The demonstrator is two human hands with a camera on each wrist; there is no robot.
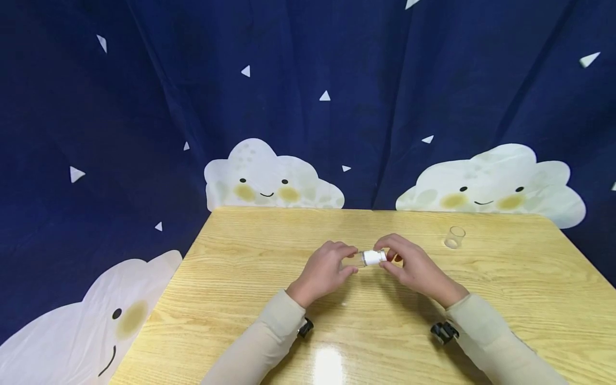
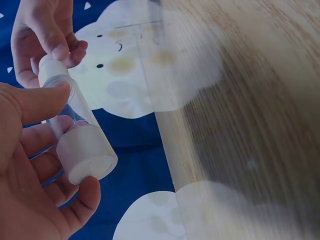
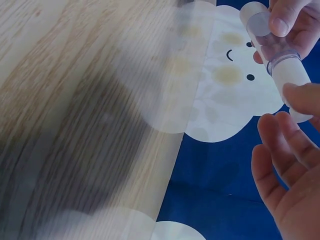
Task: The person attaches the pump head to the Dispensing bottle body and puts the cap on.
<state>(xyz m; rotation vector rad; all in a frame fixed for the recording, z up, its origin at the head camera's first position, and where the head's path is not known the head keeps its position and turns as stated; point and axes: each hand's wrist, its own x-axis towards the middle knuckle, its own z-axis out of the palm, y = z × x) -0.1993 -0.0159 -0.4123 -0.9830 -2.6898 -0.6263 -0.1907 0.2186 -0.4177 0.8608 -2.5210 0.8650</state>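
Between the two hands, above the table, lies a small cylindrical bottle [image 1: 372,258] with a clear body and white parts at both ends. It looks like a pump bottle. My left hand [image 1: 327,268] grips the clear body, and the left wrist view shows its wide white base [image 2: 87,152] beside the curled fingers. From the other side my right hand [image 1: 409,266] pinches the white end [image 3: 290,75] between thumb and fingers. Farther back to the right, a clear open cylinder [image 1: 454,237], like a bottle's cap, rests apart from both hands.
A light wooden table [image 1: 250,240] fills the lower part of the head view. Behind it hangs a dark blue curtain [image 1: 289,107] with white clouds and small triangles. Black wrist straps [image 1: 444,332] sit at both sleeves.
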